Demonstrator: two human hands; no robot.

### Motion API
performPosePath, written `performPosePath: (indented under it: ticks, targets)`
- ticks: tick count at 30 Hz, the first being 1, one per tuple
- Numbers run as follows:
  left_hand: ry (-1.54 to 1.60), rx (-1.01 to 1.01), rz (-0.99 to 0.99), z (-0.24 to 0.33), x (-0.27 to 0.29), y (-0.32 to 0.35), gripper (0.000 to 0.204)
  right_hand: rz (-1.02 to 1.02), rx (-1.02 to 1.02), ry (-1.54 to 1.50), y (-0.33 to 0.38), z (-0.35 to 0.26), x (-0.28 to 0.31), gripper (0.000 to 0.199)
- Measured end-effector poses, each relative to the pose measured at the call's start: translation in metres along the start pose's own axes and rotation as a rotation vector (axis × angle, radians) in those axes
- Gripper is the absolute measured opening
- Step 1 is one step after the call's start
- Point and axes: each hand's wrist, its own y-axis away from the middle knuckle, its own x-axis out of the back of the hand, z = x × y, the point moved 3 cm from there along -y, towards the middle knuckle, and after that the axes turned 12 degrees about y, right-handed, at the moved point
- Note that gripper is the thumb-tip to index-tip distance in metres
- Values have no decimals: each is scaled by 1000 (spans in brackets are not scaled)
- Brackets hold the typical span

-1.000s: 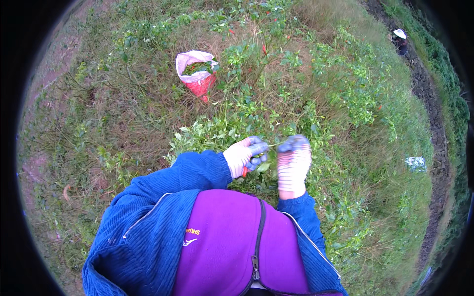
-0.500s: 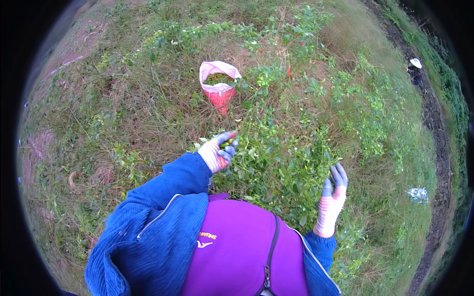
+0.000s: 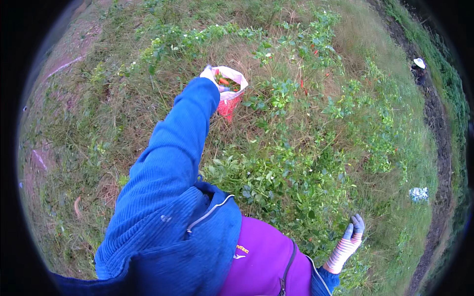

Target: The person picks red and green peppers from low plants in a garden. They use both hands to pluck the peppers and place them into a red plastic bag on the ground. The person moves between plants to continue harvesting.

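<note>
My left hand [image 3: 211, 75], in a striped glove with grey-blue fingers, is at the left rim of a white-and-red sack [image 3: 229, 105]. Red and green chili peppers [image 3: 224, 81] show between its thumb and fingers, over the sack's mouth. The blue sleeve covers part of this hand, and some fingers are hidden. My right hand [image 3: 348, 241], gloved alike, hovers at the lower right beside the leafy pepper plants [image 3: 276, 177]. Its fingers are stretched upward with nothing in them.
More pepper plants with red fruit [image 3: 302, 85] grow beyond the sack, among dry grass. A person in a white hat [image 3: 419, 64] is far right by a dark dirt strip [image 3: 437, 118]. A pale crumpled item [image 3: 418, 194] lies in the grass there.
My left hand has moved forward with the chili peppers, from above the near plants to the sack's mouth. My right hand has dropped back and slightly right, away from the plants.
</note>
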Motion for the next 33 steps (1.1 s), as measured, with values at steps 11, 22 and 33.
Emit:
performPosePath:
  ticks: [11, 22, 33]
  targets:
    - [783, 535, 345, -7, 10, 128, 52, -12, 22, 155, 31, 14, 9, 21]
    - [378, 567, -740, 18, -135, 288, 40, 442, -384, -144, 52, 77, 67, 35]
    - [-316, -357, -2088, 28, -327, 480, 33, -306, -128, -66, 123, 128, -78, 44]
